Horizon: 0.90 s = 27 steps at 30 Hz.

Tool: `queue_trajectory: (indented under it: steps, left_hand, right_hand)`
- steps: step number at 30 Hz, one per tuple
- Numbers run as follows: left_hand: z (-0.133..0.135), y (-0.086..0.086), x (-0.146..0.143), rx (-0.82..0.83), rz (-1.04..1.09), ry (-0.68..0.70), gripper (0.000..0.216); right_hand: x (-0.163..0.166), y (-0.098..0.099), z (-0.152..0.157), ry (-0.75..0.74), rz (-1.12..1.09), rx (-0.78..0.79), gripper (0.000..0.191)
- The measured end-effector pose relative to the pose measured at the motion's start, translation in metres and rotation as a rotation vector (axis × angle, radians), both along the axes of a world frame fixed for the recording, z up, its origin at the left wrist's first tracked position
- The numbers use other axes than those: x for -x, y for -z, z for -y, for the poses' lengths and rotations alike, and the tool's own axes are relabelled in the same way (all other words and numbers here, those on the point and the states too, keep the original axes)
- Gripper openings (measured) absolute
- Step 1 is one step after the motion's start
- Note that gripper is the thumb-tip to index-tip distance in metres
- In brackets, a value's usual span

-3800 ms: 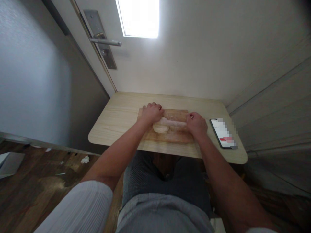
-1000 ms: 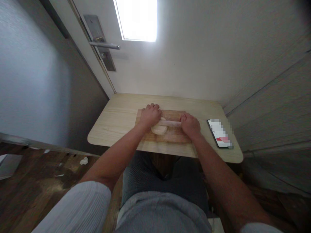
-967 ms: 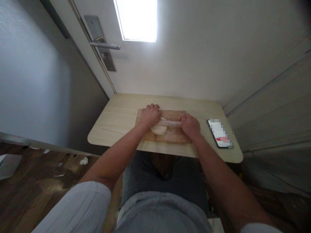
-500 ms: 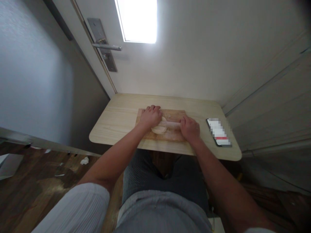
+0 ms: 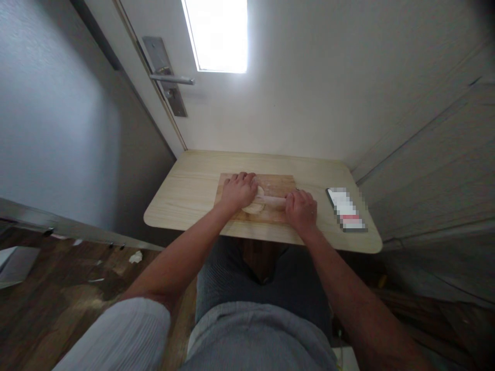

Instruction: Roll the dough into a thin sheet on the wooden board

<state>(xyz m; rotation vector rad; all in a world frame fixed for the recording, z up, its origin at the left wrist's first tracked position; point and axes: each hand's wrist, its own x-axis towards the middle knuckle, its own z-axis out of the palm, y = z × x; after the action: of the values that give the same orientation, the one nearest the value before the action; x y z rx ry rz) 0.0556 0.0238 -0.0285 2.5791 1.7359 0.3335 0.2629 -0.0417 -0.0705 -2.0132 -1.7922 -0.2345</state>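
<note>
A seated person works a pale lump of dough (image 5: 254, 207) with a slim wooden rolling pin (image 5: 273, 201) on a brown cutting board (image 5: 277, 181), which lies flat near the middle of a small light-wood tabletop (image 5: 191, 188). The pin runs crosswise over the board and rests on top of the dough, which sits toward the board's left half. The left hand (image 5: 238, 189) is curled, knuckles up, over the pin's left end and partly covers the dough; the right hand (image 5: 301, 208) is closed in a loose fist around the right end, at the board's near right corner. Both forearms are bare and reach out over the person's grey-clad lap.

To the right of the board, apart from it, a smartphone (image 5: 345, 210) lies face up on the tabletop with its screen lit. The tabletop stands pushed against a white wall. To the left is a door with a metal lever handle (image 5: 172, 80), and a bright pane (image 5: 216, 33) glows above. Bits of white litter (image 5: 135, 256) lie on the dark wooden floor (image 5: 54, 288) to the left.
</note>
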Motion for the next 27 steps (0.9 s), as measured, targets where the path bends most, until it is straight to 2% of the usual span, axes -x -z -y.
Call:
queue_trajectory:
  steps: [6, 13, 27]
  left_hand:
    - [0.012, -0.002, 0.002, -0.042, 0.011, 0.014, 0.047]
    - [0.027, -0.007, 0.003, -0.065, 0.012, 0.035, 0.049]
    - [0.045, -0.001, 0.008, -0.044, 0.02, 0.056, 0.05]
  right_hand:
    - [0.004, -0.001, 0.011, 0.012, -0.012, -0.014, 0.037]
    - [0.006, 0.008, 0.023, -0.024, -0.1, -0.119, 0.038]
    - [0.01, 0.016, 0.046, -0.103, -0.216, -0.203, 0.04]
